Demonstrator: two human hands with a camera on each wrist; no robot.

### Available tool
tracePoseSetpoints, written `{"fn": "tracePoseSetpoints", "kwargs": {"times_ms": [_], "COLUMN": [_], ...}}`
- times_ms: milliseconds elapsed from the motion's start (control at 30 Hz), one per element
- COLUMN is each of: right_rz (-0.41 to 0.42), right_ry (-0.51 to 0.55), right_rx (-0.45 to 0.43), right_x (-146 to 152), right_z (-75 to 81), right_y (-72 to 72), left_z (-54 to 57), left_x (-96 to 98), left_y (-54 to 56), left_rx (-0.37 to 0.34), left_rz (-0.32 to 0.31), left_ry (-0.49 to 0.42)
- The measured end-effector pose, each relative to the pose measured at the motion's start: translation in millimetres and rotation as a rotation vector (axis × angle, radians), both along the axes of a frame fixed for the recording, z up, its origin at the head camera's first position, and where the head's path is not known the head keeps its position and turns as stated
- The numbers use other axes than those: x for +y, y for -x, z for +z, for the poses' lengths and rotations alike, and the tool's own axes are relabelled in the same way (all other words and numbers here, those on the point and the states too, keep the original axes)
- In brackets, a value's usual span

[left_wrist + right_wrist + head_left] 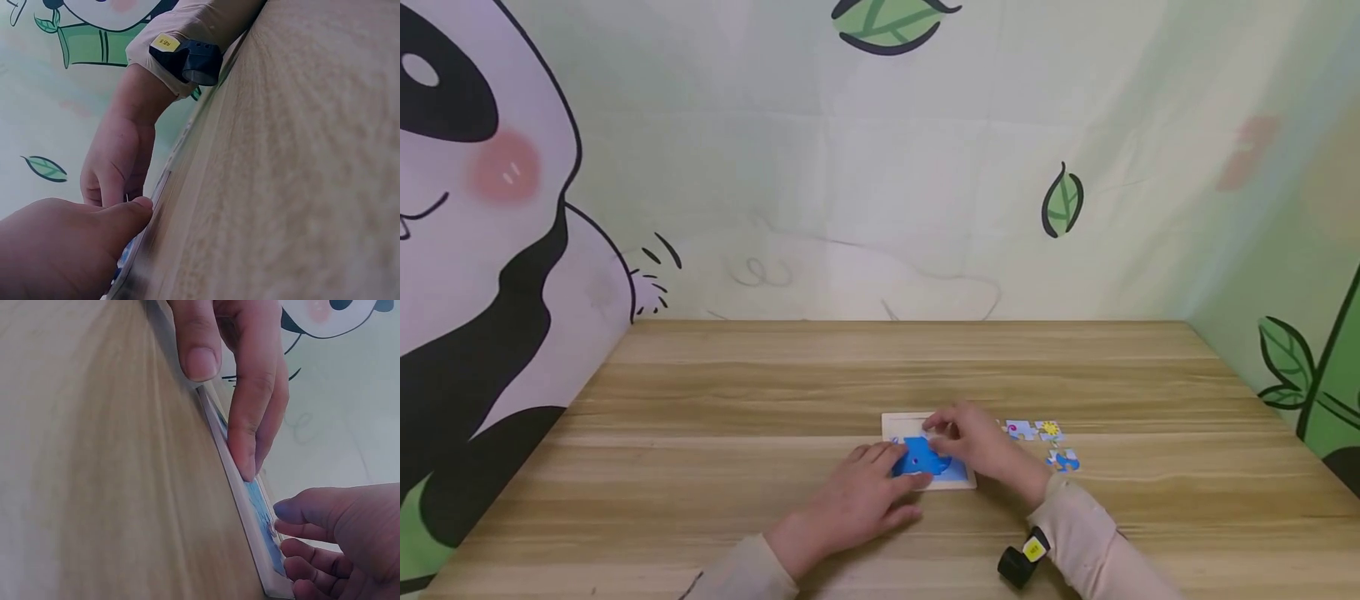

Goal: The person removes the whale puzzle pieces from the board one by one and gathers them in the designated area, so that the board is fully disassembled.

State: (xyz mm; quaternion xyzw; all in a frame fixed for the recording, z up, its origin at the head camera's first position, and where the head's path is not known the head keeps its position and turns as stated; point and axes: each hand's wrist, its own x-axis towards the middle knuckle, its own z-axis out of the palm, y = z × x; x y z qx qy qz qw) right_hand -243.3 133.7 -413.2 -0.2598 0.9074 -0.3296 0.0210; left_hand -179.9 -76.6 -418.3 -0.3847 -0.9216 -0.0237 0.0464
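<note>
A square picture puzzle (958, 479) with a pale frame lies on the table, showing a blue whale. Bare pale board shows along its upper part. My left hand (865, 492) rests on the puzzle's left and lower side, fingers stretched out over it and thumb at the lower edge. Over the upper right part is my right hand (977, 437), its fingers bent and the thumb near the index finger. In the right wrist view the right hand (350, 534) has its fingertips close to the blue picture (262, 515). Whether a piece is between them cannot be made out.
Loose puzzle pieces (1021, 430) lie right of the board, one with a yellow sun (1050, 430). A blue piece (1063, 460) lies nearer me. A black wrist camera (1018, 565) is on my right sleeve. The wooden table (737, 392) meets a printed backdrop (880, 183) behind.
</note>
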Motion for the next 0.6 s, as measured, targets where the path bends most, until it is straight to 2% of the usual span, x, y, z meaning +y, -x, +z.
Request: {"fn": "tracePoseSetpoints", "kwargs": {"times_ms": [600], "right_rz": [-0.076], "right_ry": [-0.027], "right_rx": [-0.065], "right_x": [-7.8], "right_z": [2.1], "right_y": [-3.6], "left_z": [0.8], "left_x": [2.2], "left_y": [-2.3], "left_rx": [0.026], "left_rz": [0.017], "left_ry": [-0.021]}}
